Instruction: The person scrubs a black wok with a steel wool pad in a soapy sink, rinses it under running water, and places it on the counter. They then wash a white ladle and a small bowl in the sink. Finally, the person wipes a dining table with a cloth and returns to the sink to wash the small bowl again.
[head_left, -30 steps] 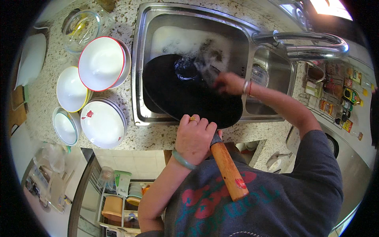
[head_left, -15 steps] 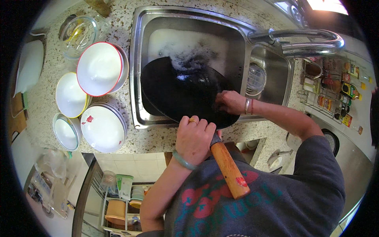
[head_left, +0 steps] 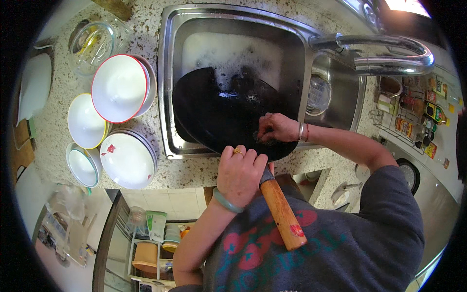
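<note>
A black wok (head_left: 219, 114) with a wooden handle (head_left: 283, 214) rests tilted in the larger sink basin, its lower part in foamy water (head_left: 231, 51). My left hand (head_left: 239, 175) is closed over the wok's near rim, beside the base of the handle, which points back toward my body. Inside the wok on the right, my right hand (head_left: 279, 128) has its fingers bunched together against the dark surface. Whatever those fingers pinch is hidden or too dark to name.
Stacked bowls (head_left: 119, 87) and plates (head_left: 127, 160) stand on the speckled counter left of the sink (head_left: 167, 97). Glass bowls (head_left: 92, 46) lie behind them. A faucet (head_left: 384, 53) arches over the small right basin, which holds a round wire strainer (head_left: 318, 95). A bottle rack (head_left: 413, 114) stands far right.
My right hand has shifted slightly left and up along the inside of the wok, fingers still bunched. My left hand keeps its hold on the rim.
</note>
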### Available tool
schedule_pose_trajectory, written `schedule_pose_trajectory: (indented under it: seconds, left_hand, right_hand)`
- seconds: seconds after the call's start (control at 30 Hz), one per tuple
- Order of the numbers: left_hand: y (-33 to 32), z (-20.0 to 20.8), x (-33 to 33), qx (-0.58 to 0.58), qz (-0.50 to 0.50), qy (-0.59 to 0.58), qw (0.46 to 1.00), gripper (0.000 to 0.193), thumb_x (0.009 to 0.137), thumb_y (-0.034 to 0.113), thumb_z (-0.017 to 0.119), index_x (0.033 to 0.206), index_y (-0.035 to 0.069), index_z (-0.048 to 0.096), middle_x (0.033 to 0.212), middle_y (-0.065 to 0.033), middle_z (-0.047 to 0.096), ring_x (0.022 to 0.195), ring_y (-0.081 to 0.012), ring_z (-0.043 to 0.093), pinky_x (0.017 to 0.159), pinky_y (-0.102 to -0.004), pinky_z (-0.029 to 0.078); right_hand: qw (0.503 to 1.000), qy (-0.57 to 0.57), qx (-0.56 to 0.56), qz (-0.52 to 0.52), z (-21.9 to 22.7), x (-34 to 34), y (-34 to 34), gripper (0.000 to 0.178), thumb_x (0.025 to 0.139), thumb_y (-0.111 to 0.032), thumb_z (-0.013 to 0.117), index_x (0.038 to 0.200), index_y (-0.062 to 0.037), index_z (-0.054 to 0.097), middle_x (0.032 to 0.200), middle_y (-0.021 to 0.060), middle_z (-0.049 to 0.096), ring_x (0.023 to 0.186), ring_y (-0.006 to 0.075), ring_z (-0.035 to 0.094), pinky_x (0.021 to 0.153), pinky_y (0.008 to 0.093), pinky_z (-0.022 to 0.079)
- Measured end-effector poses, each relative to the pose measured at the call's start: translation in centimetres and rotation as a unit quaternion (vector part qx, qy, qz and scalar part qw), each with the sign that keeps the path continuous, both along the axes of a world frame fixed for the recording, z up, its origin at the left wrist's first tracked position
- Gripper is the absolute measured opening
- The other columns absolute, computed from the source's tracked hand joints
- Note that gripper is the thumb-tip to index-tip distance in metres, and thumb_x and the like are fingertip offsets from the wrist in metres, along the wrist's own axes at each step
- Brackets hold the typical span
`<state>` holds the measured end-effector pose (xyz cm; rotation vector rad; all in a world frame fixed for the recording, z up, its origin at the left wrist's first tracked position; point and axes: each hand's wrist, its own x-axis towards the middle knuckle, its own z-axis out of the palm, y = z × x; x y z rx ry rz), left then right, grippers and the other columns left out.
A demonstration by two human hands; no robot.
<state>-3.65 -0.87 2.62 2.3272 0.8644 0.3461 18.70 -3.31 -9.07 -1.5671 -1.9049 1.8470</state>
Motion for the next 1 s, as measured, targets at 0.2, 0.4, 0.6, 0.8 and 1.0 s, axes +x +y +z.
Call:
schedule_pose_trajectory:
  seconds: [0.2, 0.4, 0.6, 0.8, 1.0]
  left_hand:
    - [0.5, 0.6, 0.4, 0.003, -0.004, -0.014, 1.0, 0.013, 0.068, 0.022, 0.068, 0.073, 0.012, 0.061, 0.067, -0.0029, 0.053, 0.067, -0.0203, 0.051, 0.062, -0.0328, 0.037]
    - [0.3, 0.3, 0.2, 0.001, 0.006, -0.007, 1.0, 0.013, 0.068, 0.022, 0.068, 0.073, 0.013, 0.061, 0.066, -0.003, 0.052, 0.066, -0.0202, 0.05, 0.063, -0.0327, 0.037]
    - [0.1, 0.4, 0.4, 0.003, -0.002, -0.018, 1.0, 0.014, 0.068, 0.022, 0.068, 0.075, 0.013, 0.061, 0.067, -0.0024, 0.052, 0.066, -0.0199, 0.05, 0.063, -0.0325, 0.037]
    - [-0.1, 0.6, 0.2, -0.002, 0.002, -0.006, 1.0, 0.014, 0.068, 0.022, 0.069, 0.074, 0.012, 0.062, 0.067, -0.0021, 0.052, 0.066, -0.0194, 0.05, 0.063, -0.0323, 0.037]
    - [-0.3, 0.4, 0.0, -0.013, 0.002, 0.004, 1.0, 0.015, 0.067, 0.022, 0.07, 0.074, 0.012, 0.062, 0.067, -0.0019, 0.053, 0.066, -0.0194, 0.05, 0.063, -0.0323, 0.037]
  right_hand:
    - [0.941, -0.244, 0.232, 0.002, -11.4, 3.1, 6.1, 0.013, 0.07, -0.005, 0.063, 0.083, -0.0071, 0.061, 0.091, 0.014, 0.058, 0.09, 0.0325, 0.055, 0.075, 0.0403, 0.047]
    - [0.995, -0.012, 0.093, -0.039, -6.1, -2.5, 1.6, 0.022, 0.069, -0.013, 0.072, 0.091, -0.0106, 0.068, 0.091, 0.0121, 0.063, 0.09, 0.0303, 0.06, 0.081, 0.0388, 0.048]
    - [0.977, -0.135, 0.167, -0.014, -9.0, -0.8, 3.0, 0.014, 0.072, -0.003, 0.062, 0.085, -0.0084, 0.062, 0.089, 0.011, 0.058, 0.089, 0.0312, 0.055, 0.079, 0.0412, 0.046]
    - [0.939, -0.238, 0.244, -0.039, -12.8, -0.8, 5.7, 0.022, 0.069, -0.001, 0.061, 0.091, -0.0031, 0.059, 0.104, 0.0156, 0.055, 0.094, 0.0378, 0.05, 0.08, 0.0435, 0.046]
    - [0.995, 0.08, 0.025, -0.063, -5.1, -2.6, 1.0, 0.021, 0.07, -0.01, 0.071, 0.089, -0.0083, 0.063, 0.096, 0.0112, 0.059, 0.092, 0.0275, 0.058, 0.081, 0.0379, 0.047]
